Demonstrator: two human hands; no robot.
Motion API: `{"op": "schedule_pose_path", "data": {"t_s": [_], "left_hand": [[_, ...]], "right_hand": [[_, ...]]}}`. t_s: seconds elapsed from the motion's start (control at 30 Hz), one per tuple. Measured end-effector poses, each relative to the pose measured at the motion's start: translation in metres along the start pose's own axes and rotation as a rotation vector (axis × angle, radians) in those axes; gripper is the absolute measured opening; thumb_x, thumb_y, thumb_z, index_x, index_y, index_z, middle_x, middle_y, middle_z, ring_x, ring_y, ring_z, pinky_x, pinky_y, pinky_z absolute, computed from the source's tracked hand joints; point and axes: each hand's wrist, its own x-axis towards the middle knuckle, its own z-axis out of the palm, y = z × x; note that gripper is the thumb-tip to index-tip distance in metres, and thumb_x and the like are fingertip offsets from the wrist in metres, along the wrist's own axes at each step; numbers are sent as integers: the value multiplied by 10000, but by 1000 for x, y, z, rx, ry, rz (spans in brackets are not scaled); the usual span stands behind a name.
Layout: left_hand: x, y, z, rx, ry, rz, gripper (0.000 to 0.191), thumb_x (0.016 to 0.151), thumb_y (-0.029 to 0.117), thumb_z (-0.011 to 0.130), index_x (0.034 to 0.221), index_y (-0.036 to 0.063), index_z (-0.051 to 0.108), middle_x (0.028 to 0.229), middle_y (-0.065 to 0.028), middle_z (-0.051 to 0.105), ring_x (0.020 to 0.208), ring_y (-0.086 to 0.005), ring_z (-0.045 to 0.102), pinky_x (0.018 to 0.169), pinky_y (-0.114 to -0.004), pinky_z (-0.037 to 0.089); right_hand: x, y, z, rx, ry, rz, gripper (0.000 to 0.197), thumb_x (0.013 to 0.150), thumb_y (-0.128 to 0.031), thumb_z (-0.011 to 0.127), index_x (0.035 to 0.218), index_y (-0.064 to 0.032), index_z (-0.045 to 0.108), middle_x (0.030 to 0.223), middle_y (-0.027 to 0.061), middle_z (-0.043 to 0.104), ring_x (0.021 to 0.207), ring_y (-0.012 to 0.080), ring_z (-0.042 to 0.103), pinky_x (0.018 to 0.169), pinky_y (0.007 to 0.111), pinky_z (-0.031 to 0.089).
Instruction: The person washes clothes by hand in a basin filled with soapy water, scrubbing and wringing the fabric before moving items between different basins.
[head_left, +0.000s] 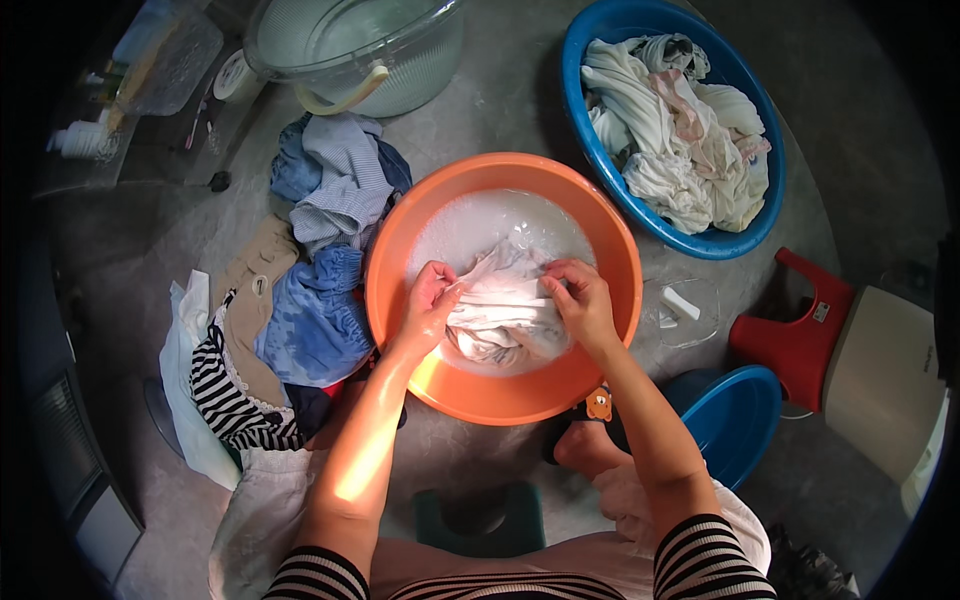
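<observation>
An orange plastic basin (502, 405) stands on the floor in front of me, holding cloudy, sudsy water (480, 217). A wet white garment (510, 300) lies bunched in it, partly under the water. My left hand (431, 304) pinches the garment's left edge between thumb and fingers. On the opposite side my right hand (579, 296) grips the cloth's upper right edge. Fabric spreads between the two hands, and its lower folds rest in the water.
Blue garments (315, 315) and a black-and-white striped one (232, 390) lie heaped at left. A blue basin (675, 244) of white laundry stands upper right, a clear green tub (405, 82) at the top. Right are a soap dish with a white brush (680, 304), a red stool (780, 345) and a smaller blue basin (739, 427).
</observation>
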Motion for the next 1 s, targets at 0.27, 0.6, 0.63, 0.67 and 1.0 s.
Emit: {"op": "schedule_pose_path", "data": {"t_s": [0.27, 0.6, 0.63, 0.67, 1.0], "left_hand": [[-1, 20, -9, 192, -124, 1, 371, 1271, 147, 762, 1625, 38, 780, 1404, -78, 841, 1235, -128, 754, 1114, -308, 603], [4, 34, 11, 177, -42, -93, 194, 1327, 261, 702, 1305, 76, 756, 1029, 71, 638, 964, -21, 605, 855, -224, 506], [4, 35, 13, 176, -36, -42, 194, 1338, 269, 682, 1270, 95, 731, 1028, 77, 641, 958, -10, 592, 833, -216, 494], [8, 34, 15, 181, -33, -41, 194, 1338, 269, 682, 1270, 95, 731, 1028, 77, 641, 958, -10, 592, 833, -216, 494], [28, 44, 87, -100, 241, -290, 401, 1304, 444, 727, 1224, 69, 842, 944, 27, 727, 876, -97, 651, 759, -298, 549]], "right_hand": [[25, -41, -1, 913, 82, 784, 206, 1289, -270, 779, 1153, -117, 801, 902, -142, 650, 708, -34, 456, 588, 253, 297], [19, -34, 0, 1001, 95, 785, 200, 1293, -270, 774, 1185, -105, 807, 1039, -119, 699, 924, 4, 569, 792, 242, 451], [21, -31, 2, 939, 38, 760, 204, 1277, -286, 797, 1199, -98, 812, 1054, -100, 712, 961, 28, 601, 815, 265, 481], [21, -28, 4, 875, -17, 733, 216, 1261, -302, 819, 1214, -91, 817, 1070, -80, 726, 999, 52, 632, 838, 288, 511], [19, -107, 34, 184, -53, 197, 356, 1226, -370, 769, 1013, -85, 787, 842, 226, 754, 784, 453, 758, 760, 550, 603]]}}
